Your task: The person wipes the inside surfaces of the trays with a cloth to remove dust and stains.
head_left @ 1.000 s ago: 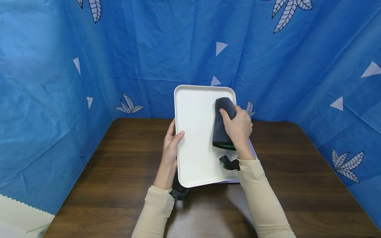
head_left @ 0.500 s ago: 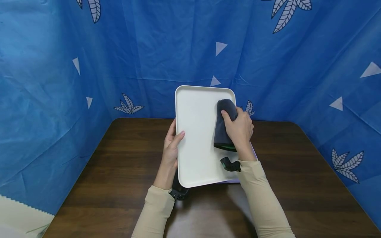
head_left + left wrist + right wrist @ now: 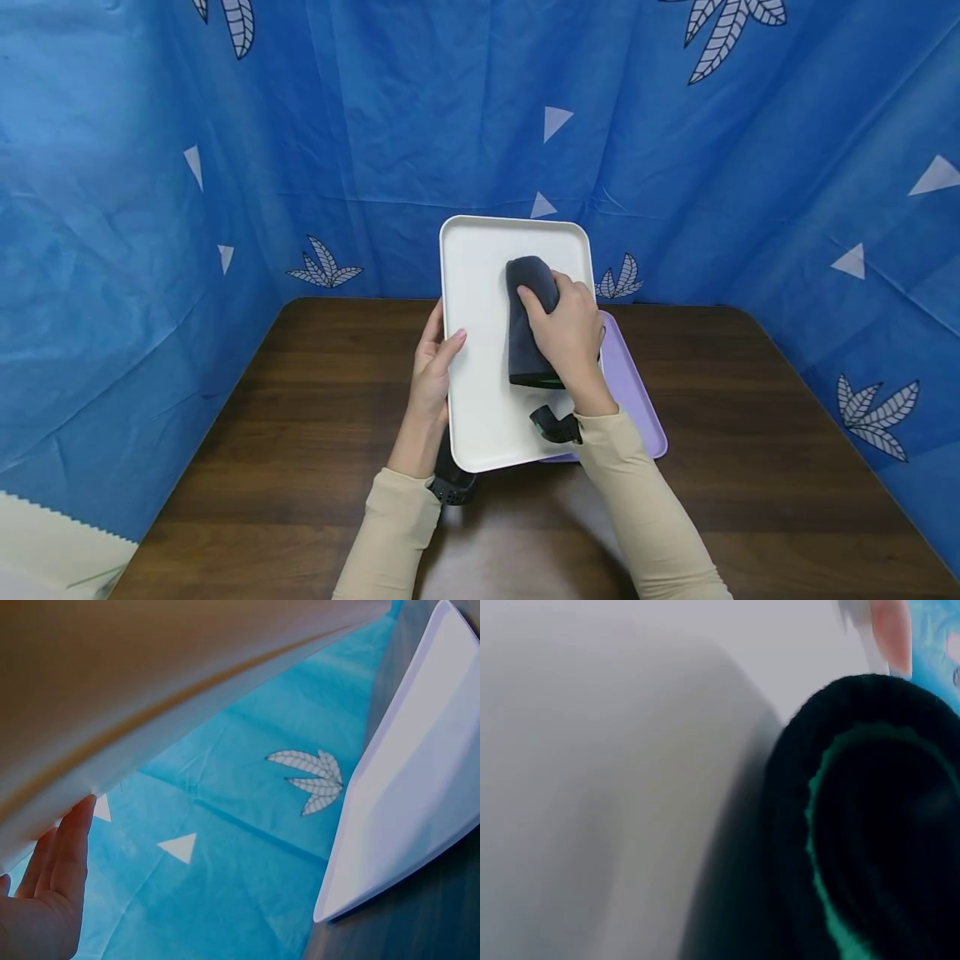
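Observation:
A white rectangular tray is raised and tilted over the table, its inner face toward me. My left hand grips its left edge, thumb on the inner face and fingers behind. The left wrist view shows the tray's underside with the fingers against it. In my right hand is a folded dark grey cloth, which lies against the tray's inner face right of the middle. Its rolled end, with a green inner edge, fills much of the right wrist view, close to the white surface.
On the brown wooden table lies a light purple tray, partly hidden behind the white one. A blue patterned curtain hangs along the back and both sides. Each wrist wears a black camera mount.
My right hand has slid the cloth leftward across the white tray, and more of the purple tray now shows. The left hand and white tray have stayed nearly still.

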Demonstrator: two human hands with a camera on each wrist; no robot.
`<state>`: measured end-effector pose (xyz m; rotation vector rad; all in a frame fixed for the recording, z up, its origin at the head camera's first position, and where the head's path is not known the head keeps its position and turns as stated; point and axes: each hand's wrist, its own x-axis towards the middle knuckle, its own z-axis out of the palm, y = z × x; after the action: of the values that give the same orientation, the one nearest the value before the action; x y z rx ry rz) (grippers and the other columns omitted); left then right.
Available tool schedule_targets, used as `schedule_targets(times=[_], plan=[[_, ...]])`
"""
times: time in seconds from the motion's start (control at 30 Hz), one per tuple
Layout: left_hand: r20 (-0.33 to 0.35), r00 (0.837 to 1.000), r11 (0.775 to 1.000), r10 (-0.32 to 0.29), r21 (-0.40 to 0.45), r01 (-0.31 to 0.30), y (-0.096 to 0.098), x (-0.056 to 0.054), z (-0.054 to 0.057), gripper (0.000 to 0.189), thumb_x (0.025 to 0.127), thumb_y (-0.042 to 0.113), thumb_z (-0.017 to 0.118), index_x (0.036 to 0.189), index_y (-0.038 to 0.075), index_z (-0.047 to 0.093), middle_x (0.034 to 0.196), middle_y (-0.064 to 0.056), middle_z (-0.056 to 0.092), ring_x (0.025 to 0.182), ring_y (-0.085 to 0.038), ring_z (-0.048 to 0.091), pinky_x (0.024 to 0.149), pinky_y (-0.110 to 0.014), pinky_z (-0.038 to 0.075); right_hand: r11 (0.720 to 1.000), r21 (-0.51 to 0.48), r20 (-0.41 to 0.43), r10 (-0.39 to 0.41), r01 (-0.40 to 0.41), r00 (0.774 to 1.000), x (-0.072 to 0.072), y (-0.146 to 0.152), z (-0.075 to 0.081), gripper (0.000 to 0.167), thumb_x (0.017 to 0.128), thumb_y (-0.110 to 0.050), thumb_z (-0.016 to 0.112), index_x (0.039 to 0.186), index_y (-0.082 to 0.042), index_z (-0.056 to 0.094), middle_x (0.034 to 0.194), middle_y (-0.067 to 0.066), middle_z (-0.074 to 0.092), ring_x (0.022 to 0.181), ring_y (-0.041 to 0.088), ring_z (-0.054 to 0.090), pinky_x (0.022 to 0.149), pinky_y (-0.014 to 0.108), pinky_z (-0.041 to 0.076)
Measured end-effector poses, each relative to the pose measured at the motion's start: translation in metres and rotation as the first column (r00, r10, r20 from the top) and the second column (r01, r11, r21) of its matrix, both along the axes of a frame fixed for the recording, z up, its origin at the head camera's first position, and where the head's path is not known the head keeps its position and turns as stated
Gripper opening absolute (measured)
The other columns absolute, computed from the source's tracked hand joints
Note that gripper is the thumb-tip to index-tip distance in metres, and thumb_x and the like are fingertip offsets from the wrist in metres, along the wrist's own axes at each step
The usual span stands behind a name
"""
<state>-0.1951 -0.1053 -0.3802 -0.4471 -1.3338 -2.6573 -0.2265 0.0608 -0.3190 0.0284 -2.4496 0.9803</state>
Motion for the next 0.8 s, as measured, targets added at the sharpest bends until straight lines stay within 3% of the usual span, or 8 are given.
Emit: schedule_targets(times=[0.33, 0.53, 0.8], plan=[[0.02, 1.0, 1.0, -0.021, 0.011, 0.021, 0.002, 0.0, 0.001, 0.059, 0.1, 0.001, 0.042, 0.155, 0.019, 0.027, 0.15, -0.004, 0.042, 0.117, -0.009, 0.061, 0.093, -0.024, 0.053, 0.993, 0.092, -0.027, 0.072, -0.069, 0.997, 0.017, -0.036, 0.007, 0.056, 0.09, -0.049, 0.065, 0.132, -0.012, 0.061, 0.107, 0.014, 0.065, 0.079, 0.035, 0.064, 0.066, 0.049, 0.052], [0.018, 0.999, 0.999, -0.046, 0.027, 0.045, 0.002, 0.0, 0.002, 0.058, 0.101, 0.002, 0.039, 0.155, 0.019, 0.026, 0.145, 0.002, 0.048, 0.107, -0.006, 0.065, 0.087, -0.02, 0.055, 0.981, 0.153, -0.063, 0.13, -0.119, 0.99, 0.025, -0.052, 0.009, 0.056, 0.09, -0.049, 0.065, 0.132, -0.013, 0.061, 0.103, 0.013, 0.064, 0.072, 0.034, 0.063, 0.062, 0.048, 0.051], [0.001, 0.999, 0.998, -0.053, 0.034, 0.053, 0.001, 0.0, 0.001, 0.057, 0.102, 0.001, 0.038, 0.155, 0.017, 0.025, 0.138, 0.007, 0.054, 0.104, -0.004, 0.065, 0.085, -0.019, 0.055, 0.982, 0.152, -0.075, 0.124, -0.112, 0.989, 0.026, -0.055, 0.008, 0.055, 0.089, -0.048, 0.067, 0.131, -0.013, 0.061, 0.103, 0.013, 0.064, 0.073, 0.035, 0.063, 0.063, 0.049, 0.05]])
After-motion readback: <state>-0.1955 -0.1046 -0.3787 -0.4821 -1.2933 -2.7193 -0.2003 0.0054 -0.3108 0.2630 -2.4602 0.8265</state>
